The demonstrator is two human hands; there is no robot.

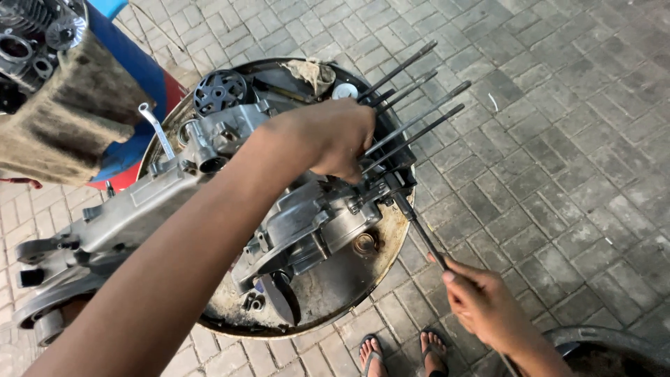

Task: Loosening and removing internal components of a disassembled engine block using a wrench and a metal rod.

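The engine casing [307, 223], a grey metal block, lies across the round metal tray [335, 286], with its long part reaching out over the tray's left edge. Four long dark studs [419, 115] stand out of the casing toward the tray's upper right edge. The left hand [335, 136] is closed around the base of these studs, its fingers curled over them, and it presses on the casing near the middle of the tray. The right hand [481, 300] is outside the tray's lower right edge and is closed around the handle of a long dark wrench [419, 227]; the other end of the wrench sits on the casing just below the studs.

In the tray, near its upper edge, there are a black toothed wheel [220, 91], a dirty rag [310, 73] and a small white cap [345, 91]. A silver spanner [157, 129] leans at the tray's upper left edge. Below the tray's lower edge, two feet in sandals [401, 352] stand on the grey paving [558, 139].
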